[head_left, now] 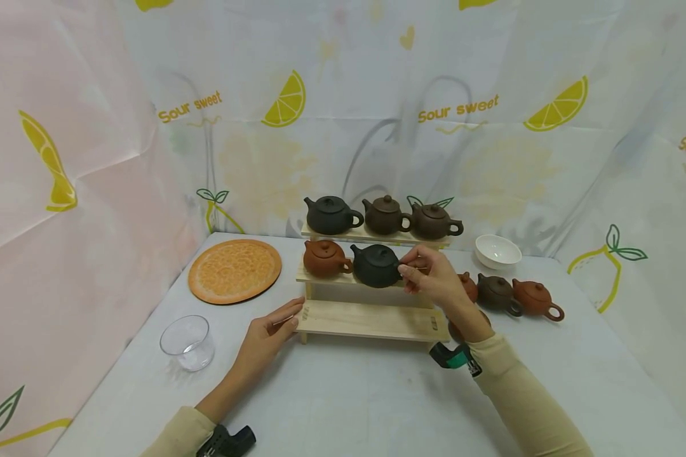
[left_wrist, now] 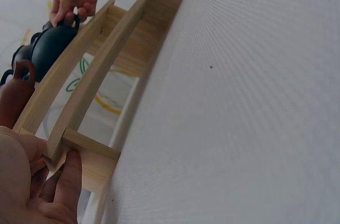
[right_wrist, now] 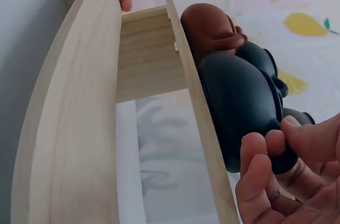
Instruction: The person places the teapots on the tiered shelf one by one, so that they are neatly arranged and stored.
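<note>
A three-step wooden shelf (head_left: 371, 319) stands mid-table. My left hand (head_left: 265, 336) grips the left end of its lowest step, thumb and fingers about the corner in the left wrist view. My right hand (head_left: 434, 276) pinches the handle of a black teapot (head_left: 375, 266) at the middle step. Against the board, the pot's base (right_wrist: 234, 107) appears to touch in the right wrist view. Left of it on that step sits a reddish-brown teapot (head_left: 322, 259). The top step bears another black teapot (head_left: 328, 216) and two dark brown teapots (head_left: 384, 217), spouts leftward.
Right of the shelf, partly behind my right arm, several teapots (head_left: 534, 298) stand on the white tablecloth. A white bowl (head_left: 497, 252) is behind them. At left lie a round orange-patterned mat (head_left: 234, 271) and a clear glass cup (head_left: 188, 343). A printed curtain (head_left: 343, 146) encloses the back.
</note>
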A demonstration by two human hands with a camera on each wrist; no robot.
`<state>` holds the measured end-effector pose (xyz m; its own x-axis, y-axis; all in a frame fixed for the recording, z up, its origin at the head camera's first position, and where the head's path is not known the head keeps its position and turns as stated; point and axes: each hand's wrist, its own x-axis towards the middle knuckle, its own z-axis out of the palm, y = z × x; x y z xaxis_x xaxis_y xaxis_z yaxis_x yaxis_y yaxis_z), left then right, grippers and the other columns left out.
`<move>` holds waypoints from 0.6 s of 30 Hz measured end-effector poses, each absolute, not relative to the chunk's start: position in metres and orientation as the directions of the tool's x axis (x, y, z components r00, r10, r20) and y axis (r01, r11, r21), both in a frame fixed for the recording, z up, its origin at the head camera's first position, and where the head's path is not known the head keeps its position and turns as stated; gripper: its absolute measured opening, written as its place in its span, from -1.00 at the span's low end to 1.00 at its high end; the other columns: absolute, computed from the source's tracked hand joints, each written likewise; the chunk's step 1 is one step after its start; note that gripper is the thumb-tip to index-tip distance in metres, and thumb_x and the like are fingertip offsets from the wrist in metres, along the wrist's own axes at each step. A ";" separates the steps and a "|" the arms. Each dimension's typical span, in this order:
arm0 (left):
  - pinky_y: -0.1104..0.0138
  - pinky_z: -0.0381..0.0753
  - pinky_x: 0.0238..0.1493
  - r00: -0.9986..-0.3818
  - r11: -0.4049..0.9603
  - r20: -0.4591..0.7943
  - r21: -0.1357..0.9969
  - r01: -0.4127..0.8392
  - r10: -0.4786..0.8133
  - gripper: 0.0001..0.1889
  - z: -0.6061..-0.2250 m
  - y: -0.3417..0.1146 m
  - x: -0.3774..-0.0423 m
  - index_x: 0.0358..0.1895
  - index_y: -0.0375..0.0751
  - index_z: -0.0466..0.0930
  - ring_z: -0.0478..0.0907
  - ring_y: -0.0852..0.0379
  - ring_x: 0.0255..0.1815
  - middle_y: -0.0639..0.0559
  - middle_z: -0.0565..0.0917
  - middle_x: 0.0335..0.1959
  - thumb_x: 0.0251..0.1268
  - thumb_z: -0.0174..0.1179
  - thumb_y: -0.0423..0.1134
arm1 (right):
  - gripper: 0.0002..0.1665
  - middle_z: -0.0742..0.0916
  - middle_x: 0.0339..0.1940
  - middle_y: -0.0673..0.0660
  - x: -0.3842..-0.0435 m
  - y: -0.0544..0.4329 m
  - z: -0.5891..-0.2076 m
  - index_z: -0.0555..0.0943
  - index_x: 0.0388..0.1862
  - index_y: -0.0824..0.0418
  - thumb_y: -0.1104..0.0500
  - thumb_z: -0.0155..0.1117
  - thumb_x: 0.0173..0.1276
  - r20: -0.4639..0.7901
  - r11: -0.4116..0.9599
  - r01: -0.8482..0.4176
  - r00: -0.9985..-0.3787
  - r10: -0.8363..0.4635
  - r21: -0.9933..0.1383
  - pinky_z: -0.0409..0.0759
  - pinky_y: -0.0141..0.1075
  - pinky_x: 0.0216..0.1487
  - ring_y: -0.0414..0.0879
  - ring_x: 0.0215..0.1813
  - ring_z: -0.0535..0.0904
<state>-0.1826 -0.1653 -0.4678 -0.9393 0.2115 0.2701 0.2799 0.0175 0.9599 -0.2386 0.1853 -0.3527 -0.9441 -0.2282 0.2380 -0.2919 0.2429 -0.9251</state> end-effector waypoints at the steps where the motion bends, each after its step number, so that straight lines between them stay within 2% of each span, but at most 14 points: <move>1: 0.35 0.57 0.21 -0.938 0.015 0.272 0.959 0.282 0.213 -0.59 -0.468 -0.165 -0.182 0.36 -0.42 0.55 0.31 -0.05 0.52 -0.13 0.45 0.49 0.58 0.21 -0.32 | -0.87 0.67 -0.46 0.38 -0.239 0.185 -0.353 0.55 -0.07 0.51 0.45 0.27 0.50 0.237 0.242 -0.292 -0.943 -0.232 -0.925 0.69 -0.28 -0.48 -0.02 -0.53 0.62; 5: 0.34 0.57 0.21 -0.937 0.012 0.278 0.958 0.287 0.214 -0.59 -0.468 -0.165 -0.183 0.36 -0.42 0.55 0.31 -0.05 0.52 -0.12 0.45 0.49 0.57 0.22 -0.32 | -0.84 0.70 -0.36 0.45 -0.239 0.186 -0.352 0.54 -0.03 0.51 0.43 0.28 0.50 0.216 0.244 -0.275 -0.946 -0.243 -0.930 0.72 -0.18 -0.43 0.00 -0.49 0.66; 9: 0.35 0.56 0.22 -0.936 0.012 0.279 0.957 0.289 0.215 -0.59 -0.468 -0.165 -0.183 0.36 -0.42 0.55 0.30 -0.06 0.52 -0.13 0.45 0.49 0.57 0.21 -0.32 | -0.77 0.75 -0.25 0.36 -0.238 0.194 -0.351 0.59 0.01 0.49 0.35 0.34 0.49 0.196 0.282 -0.258 -0.953 -0.230 -0.924 0.76 -0.15 -0.35 0.03 -0.41 0.72; 12: 0.37 0.56 0.22 -0.934 0.021 0.284 0.955 0.295 0.215 -0.59 -0.468 -0.165 -0.183 0.36 -0.43 0.55 0.29 -0.06 0.53 -0.13 0.45 0.49 0.58 0.21 -0.32 | -0.71 0.74 -0.17 0.37 -0.233 0.203 -0.351 0.63 0.04 0.47 0.26 0.36 0.49 0.207 0.317 -0.264 -0.957 -0.201 -0.911 0.77 -0.16 -0.29 0.03 -0.37 0.73; 18: 0.37 0.55 0.22 -0.934 0.022 0.285 0.955 0.297 0.216 -0.60 -0.469 -0.165 -0.183 0.36 -0.43 0.55 0.28 -0.07 0.54 -0.15 0.45 0.49 0.58 0.21 -0.32 | -0.70 0.74 -0.06 0.36 -0.217 0.225 -0.349 0.61 0.12 0.45 0.22 0.19 0.63 0.206 0.329 -0.243 -0.968 -0.145 -0.913 0.74 -0.22 -0.26 0.07 -0.30 0.71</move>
<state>-0.1835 -0.1648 -0.4689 -0.9337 0.2163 0.2853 0.2968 0.0220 0.9547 -0.2175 0.2247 -0.3490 -0.9678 -0.1445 0.2060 -0.2433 0.3285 -0.9126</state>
